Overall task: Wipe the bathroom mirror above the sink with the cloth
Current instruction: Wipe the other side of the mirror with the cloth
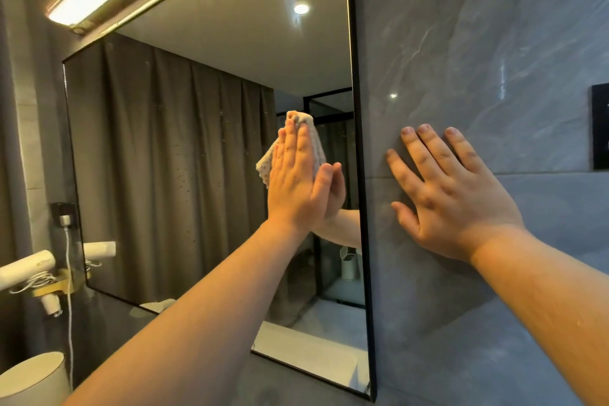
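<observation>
Left hand [293, 181] has fingers straight and together, pressing the cloth [313, 145] flat on the mirror [184, 158] near its right edge. Right hand [451, 204], fingers spread, braces on the tile wall [478, 43]. Cloth looks soft, light, prob bunches easily, so palm it flat imo.

Black-framed mirror [184, 148] on wall, speckled with spots, pale cloth [314, 145] pressed flat against glass

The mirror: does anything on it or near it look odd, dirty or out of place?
Yes, the mirror has pale specks and dried droplet marks scattered over its middle, left of the cloth that the left hand presses flat to the glass. Nothing looks broken or askew. The right hand rests flat on the wall tile.
</observation>
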Available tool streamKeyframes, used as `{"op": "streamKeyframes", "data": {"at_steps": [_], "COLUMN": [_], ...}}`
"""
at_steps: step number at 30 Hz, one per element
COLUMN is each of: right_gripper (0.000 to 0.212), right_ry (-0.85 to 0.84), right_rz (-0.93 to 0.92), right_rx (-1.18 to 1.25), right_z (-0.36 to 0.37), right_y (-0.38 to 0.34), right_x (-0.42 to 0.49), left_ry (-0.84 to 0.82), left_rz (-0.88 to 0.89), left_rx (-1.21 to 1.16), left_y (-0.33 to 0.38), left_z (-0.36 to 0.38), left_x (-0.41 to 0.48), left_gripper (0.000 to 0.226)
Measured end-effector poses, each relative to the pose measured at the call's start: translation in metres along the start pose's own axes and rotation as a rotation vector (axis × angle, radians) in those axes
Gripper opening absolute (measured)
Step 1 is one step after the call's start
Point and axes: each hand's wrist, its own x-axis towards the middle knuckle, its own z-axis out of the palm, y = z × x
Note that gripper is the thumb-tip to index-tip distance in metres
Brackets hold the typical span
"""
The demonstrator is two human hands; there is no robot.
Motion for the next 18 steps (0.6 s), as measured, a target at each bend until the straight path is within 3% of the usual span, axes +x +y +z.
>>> {"op": "streamKeyframes", "data": {"at_steps": [5, 18], "right_gripper": [0.074, 0.067], "right_ry": [0.009, -0.002], "right_rz": [-0.009, 0.027], "right_rx": [-0.006, 0.07], "right_z": [0.002, -0.009], "right_y": [0.001, -0.001], "right_x": [-0.001, 0.002], "left_ry": [0.035, 0.026], "left_rz": [-0.216, -0.399], "left_rx": [-0.018, -0.034], "left_y": [-0.036, -0.04], "left_z": [0.003, -0.002], "left_x": [0.0, -0.001], "left_gripper": [0.064, 0.069]}}
